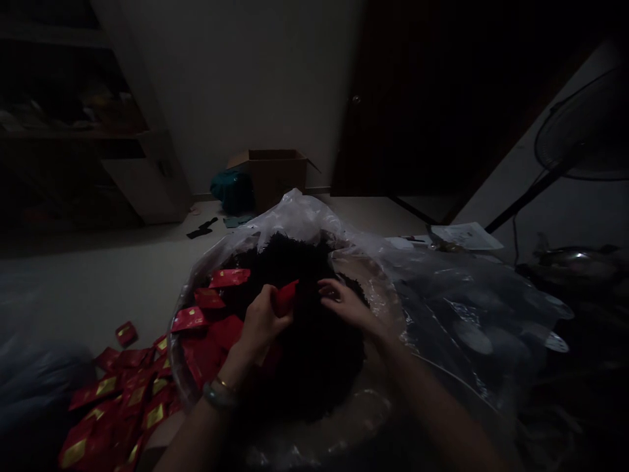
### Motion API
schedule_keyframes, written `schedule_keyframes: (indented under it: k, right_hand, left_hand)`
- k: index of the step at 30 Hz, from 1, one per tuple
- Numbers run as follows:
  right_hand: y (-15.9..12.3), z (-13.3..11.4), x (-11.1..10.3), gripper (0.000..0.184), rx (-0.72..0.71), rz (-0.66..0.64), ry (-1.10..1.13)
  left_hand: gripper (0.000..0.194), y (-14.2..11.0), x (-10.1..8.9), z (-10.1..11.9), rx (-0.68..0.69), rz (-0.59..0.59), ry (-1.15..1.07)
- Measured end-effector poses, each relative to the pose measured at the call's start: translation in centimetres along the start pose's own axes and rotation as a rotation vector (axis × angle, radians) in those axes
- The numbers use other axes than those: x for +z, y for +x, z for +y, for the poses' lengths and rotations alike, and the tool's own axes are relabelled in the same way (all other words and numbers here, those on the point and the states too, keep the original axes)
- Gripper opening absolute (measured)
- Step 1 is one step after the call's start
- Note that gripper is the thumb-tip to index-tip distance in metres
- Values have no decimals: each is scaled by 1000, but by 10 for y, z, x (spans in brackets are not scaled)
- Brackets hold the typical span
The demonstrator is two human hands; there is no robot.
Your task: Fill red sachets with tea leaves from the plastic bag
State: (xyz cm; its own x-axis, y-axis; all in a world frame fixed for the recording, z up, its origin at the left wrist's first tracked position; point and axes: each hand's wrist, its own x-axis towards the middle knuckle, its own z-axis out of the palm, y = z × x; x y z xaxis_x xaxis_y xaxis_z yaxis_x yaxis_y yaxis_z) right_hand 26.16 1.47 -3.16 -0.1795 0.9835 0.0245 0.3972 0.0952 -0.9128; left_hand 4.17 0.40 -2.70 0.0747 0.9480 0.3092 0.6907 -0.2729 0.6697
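Observation:
My left hand [263, 321], with a bangle and a bracelet at the wrist, grips a small red packet [285, 298] over a dark heap. The heap of loose, shredded tea leaves [314, 367] fills much of a round tub lined with clear plastic [381, 282]. Across from the packet, my right hand [341, 303] hovers above the heap with its fingers bent and apart, and nothing shows between them. Several flat red packets [209, 298] lie in the tub at its left side. Dim light hides whether the held packet's mouth is open.
Many filled-looking red packets with gold labels [122, 406] are piled left of the tub. Clear plastic sheeting [457, 314] spreads to the right. Behind stand a cardboard box [278, 174] and a teal bag [233, 190]. A fan [584, 131] stands at the right, a cabinet [147, 177] at the left.

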Motion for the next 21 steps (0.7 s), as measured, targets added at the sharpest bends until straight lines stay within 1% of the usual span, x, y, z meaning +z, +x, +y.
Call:
schedule_keyframes:
  k: [1,3,4,5,6,7,10,12,15,18,21]
  right_hand:
    - [1,9,1,60,21,-108,-116]
    - [2,21,7,90,74,-277,-320]
    - [1,25,11,101,101,-328,-392]
    - [0,27,14,108,118,-346,-440]
    - [0,28,18,108,123,-342,-464]
    - [-1,28,21,104,114,-324,-472]
    - [-3,24,27,76,10,-247,-440]
    - [-3,21,29,61,-47,-200,-423]
    - [-3,16,29,42,-77,-143,-414]
    - [-3,7,21,31,-85,-97,-390]
    - [-3,-6,7,28,-106,9,-298]
  left_hand:
    - [35,1,0,-1,-7,5,-18]
    - [37,1,0,-3,-13,12,-46]
    - [37,1,0,-3,-13,15,-56]
    - [38,1,0,-3,-12,15,-68]
    - [39,1,0,-3,-11,12,-80]
    - [40,1,0,-2,-9,4,-93]
    - [44,0,-1,0,-12,-40,-117]
    - [46,0,-1,1,-22,-59,-119]
    - [46,0,-2,0,-29,-63,-120]
    - [45,0,-2,-1,-18,-58,-107]
    - [44,0,-2,0,-18,-69,-92]
